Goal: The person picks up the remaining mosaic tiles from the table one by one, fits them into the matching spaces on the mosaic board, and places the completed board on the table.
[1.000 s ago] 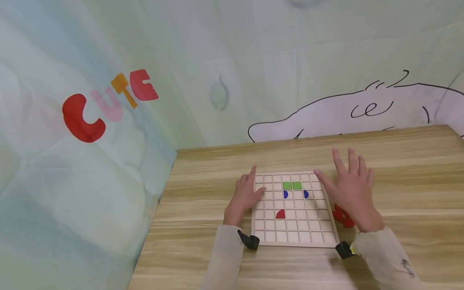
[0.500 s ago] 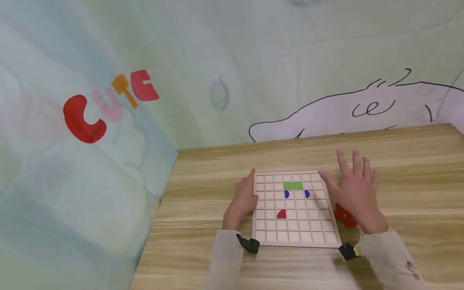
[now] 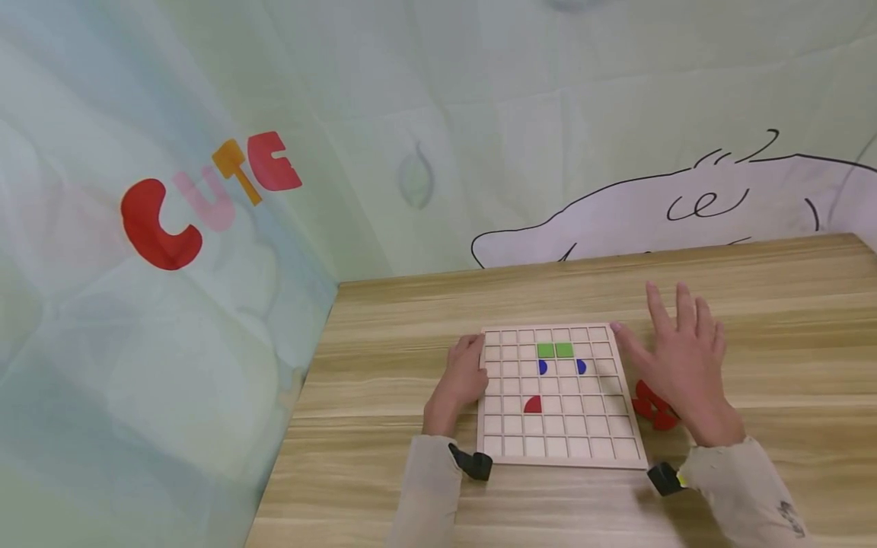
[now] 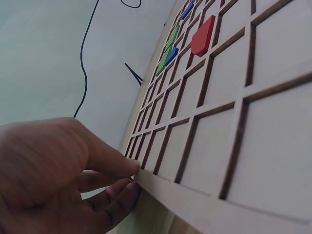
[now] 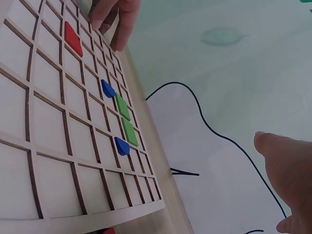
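A pale wooden grid board [image 3: 562, 461] lies on the table. My left hand [image 3: 464, 377] pinches its left edge, thumb at the rim and fingers curled against the side, as the left wrist view shows. Two green squares [image 3: 545, 350] sit side by side in the grid's upper part. Below them are two blue half-discs [image 3: 543, 367], set apart. Lower down, a red quarter-circle [image 3: 533, 404] fills part of one cell. My right hand [image 3: 685, 369] has its fingers spread beside the board's right edge, thumb tip near the far right corner, holding nothing.
Several loose red pieces [image 3: 663, 420] lie in a heap right of the board, partly under the right hand in the head view. The wooden table [image 3: 384, 342] ends at a printed fabric backdrop [image 3: 425, 114] behind and on the left.
My left thumb has drawn back from over the grid to its left rim, and the index finger has bent in. My right hand has shifted slightly right, still spread.
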Demonstrator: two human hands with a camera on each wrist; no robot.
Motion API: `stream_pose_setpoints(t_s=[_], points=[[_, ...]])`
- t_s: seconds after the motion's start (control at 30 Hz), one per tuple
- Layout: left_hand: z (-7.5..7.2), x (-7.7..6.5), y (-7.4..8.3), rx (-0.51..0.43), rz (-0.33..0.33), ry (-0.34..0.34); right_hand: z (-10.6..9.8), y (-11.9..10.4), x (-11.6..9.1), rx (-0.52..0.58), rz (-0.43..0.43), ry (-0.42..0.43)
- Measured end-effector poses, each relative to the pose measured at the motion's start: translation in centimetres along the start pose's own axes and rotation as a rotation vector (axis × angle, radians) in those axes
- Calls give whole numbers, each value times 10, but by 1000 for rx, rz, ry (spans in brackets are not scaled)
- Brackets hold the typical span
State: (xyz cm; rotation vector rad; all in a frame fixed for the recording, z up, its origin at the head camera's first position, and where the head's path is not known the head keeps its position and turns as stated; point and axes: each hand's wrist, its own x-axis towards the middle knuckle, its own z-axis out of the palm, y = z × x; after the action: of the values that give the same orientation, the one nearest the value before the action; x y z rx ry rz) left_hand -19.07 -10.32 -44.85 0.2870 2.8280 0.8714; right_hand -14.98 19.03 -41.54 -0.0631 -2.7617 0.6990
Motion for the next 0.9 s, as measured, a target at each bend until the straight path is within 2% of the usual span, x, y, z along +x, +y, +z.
stream_pose_setpoints(t_s=[0.47,0.9], points=[[-2,-1,2,70,-8,-34,-5,3,-1,-5,23,-7],[-1,-1,2,82,10,-32,-13,11,-1,-6,-9,-9]])
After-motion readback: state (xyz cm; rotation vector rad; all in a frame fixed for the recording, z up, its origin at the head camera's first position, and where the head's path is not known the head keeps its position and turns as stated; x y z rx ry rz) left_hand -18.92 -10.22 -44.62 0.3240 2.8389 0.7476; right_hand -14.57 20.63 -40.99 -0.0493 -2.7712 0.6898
